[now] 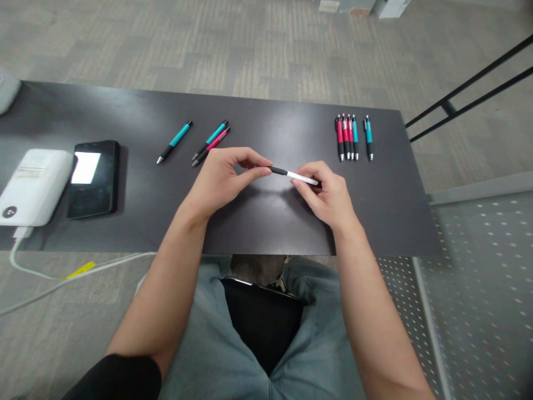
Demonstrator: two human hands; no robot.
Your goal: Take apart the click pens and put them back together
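Note:
A white pen with a black grip is held level above the desk between both hands. My left hand pinches its black end, and my right hand is closed around the white end, hiding part of it. Just beyond my left hand lie a pink pen and a teal pen, side by side. Another teal pen rests apart from them on the left. Past my right hand stands a row of pink pens with a teal pen at its end, and one more teal pen lies beside them.
On the left of the dark desk are a black phone and a white power bank with a white cable hanging over the front edge. Black rails and a perforated panel border the right side.

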